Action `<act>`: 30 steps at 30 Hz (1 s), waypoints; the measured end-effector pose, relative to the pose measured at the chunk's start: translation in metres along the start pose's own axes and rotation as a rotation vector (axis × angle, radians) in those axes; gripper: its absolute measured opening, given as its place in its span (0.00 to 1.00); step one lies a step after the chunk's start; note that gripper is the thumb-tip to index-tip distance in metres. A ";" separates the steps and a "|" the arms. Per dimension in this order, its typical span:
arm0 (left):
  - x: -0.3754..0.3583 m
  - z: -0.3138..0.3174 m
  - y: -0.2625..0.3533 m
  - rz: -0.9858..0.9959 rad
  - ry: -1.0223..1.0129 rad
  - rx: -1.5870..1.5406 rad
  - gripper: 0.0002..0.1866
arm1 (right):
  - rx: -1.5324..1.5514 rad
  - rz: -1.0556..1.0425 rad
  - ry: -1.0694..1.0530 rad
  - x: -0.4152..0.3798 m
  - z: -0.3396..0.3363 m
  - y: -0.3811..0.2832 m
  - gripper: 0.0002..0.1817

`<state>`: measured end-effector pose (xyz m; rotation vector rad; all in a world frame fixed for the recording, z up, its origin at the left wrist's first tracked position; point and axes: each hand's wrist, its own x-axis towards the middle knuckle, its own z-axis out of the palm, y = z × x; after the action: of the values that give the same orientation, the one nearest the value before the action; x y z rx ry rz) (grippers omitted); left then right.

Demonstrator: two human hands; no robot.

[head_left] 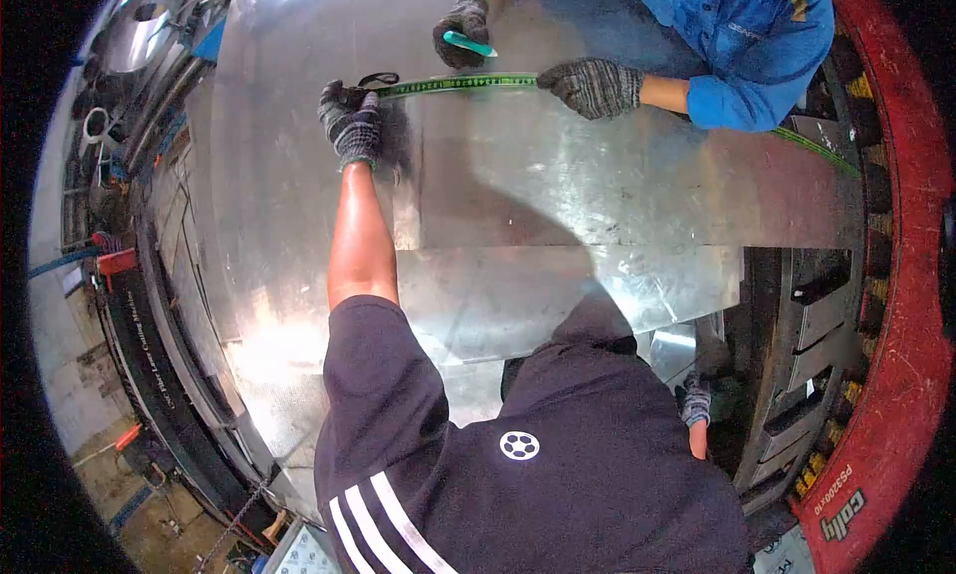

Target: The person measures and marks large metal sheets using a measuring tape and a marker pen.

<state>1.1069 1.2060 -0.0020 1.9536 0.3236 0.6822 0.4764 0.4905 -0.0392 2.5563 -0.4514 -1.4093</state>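
Note:
My left hand (pixel 351 126), in a grey knitted glove, reaches far out over a metal sheet (pixel 498 196) with its fingers closed on one end of a tape measure (pixel 458 83). A dark loop strap (pixel 378 79) shows beside those fingers; the glove hides what else is inside the grip. The green-and-black blade runs right, under a co-worker's gloved hand (pixel 593 88), and shows again past that person's sleeve. The co-worker's other gloved hand (pixel 460 26) holds a teal marker (pixel 468 43). My right hand (pixel 694 403), also gloved, hangs low beside the sheet's near edge, its fingers mostly hidden.
A co-worker in a blue shirt (pixel 737 36) leans over the far right of the sheet. A red machine beam (pixel 901 275) curves along the right side. On the left stand a long black machine rail (pixel 149 365) and stacked metal pieces (pixel 149 36). Slotted dark supports (pixel 822 315) lie right.

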 end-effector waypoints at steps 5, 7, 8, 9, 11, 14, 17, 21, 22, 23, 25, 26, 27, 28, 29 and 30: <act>-0.003 0.002 0.007 -0.035 0.015 -0.153 0.32 | 0.129 0.085 -0.174 0.017 0.000 -0.004 0.35; 0.002 0.000 -0.003 0.002 -0.008 -0.045 0.32 | 0.916 0.004 -0.096 0.047 0.067 0.023 0.39; -0.002 -0.002 0.008 0.003 -0.005 -0.011 0.32 | 0.611 -0.088 -0.218 0.041 0.042 0.020 0.41; -0.001 -0.001 0.009 0.002 -0.010 -0.013 0.32 | 0.614 -0.083 -0.219 0.034 0.038 0.022 0.41; 0.001 -0.003 0.011 0.046 -0.009 0.142 0.32 | 0.822 -0.768 0.287 0.021 0.030 0.023 0.42; 0.001 -0.004 0.009 0.021 -0.031 0.084 0.33 | 0.565 -0.444 0.100 0.006 0.000 0.000 0.42; -0.001 -0.004 0.017 -0.005 -0.056 0.045 0.32 | 0.168 0.029 -0.170 -0.004 -0.038 -0.033 0.41; -0.007 -0.001 0.032 -0.064 -0.042 -0.068 0.30 | 0.325 0.021 -0.176 0.008 -0.011 -0.027 0.39; -0.006 -0.001 0.034 -0.062 -0.042 -0.070 0.30 | 0.243 0.006 -0.160 0.010 -0.005 -0.027 0.38; -0.007 -0.002 0.036 -0.067 -0.040 -0.011 0.31 | 0.159 -0.009 -0.146 0.010 -0.004 -0.027 0.38; -0.007 -0.003 0.041 -0.071 -0.037 0.046 0.31 | 0.156 -0.018 -0.139 0.007 -0.006 -0.029 0.37; -0.009 -0.004 0.045 -0.068 -0.041 0.031 0.32 | 0.150 -0.028 -0.133 0.013 0.010 -0.022 0.37; -0.011 -0.004 0.049 -0.066 -0.047 0.015 0.32 | 0.151 -0.027 -0.133 0.007 0.074 0.023 0.37; -0.010 -0.004 0.049 -0.065 -0.048 0.014 0.32 | 0.859 -0.094 -0.046 0.032 0.125 0.046 0.36; -0.009 -0.004 0.045 -0.065 -0.044 0.047 0.33 | 1.567 -0.160 0.058 0.071 0.147 0.015 0.35; -0.008 -0.003 0.041 -0.065 -0.041 0.079 0.34 | 1.568 -0.159 0.060 0.031 0.130 0.047 0.35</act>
<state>1.0961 1.1855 0.0327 2.0204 0.3929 0.5947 0.3734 0.4334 -0.1182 3.7019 -2.0079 -1.1213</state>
